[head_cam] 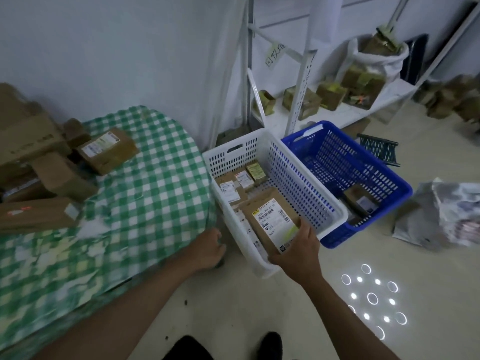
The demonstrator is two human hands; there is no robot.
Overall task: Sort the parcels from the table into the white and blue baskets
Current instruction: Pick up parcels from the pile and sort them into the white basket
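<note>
Your right hand (298, 252) grips flat brown labelled cardboard parcel (271, 219) over white slotted plastic basket (306, 188); left hand (207, 249) loosely curled, holding nothing, left of basket.

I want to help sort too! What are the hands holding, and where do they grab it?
The right hand grips a flat brown parcel by its near bottom edge, over the white basket. The left hand holds nothing.

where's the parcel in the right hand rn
In the head view the parcel sits right of centre, held by the right hand over the near end of the white basket, between the table and the blue basket.
</note>
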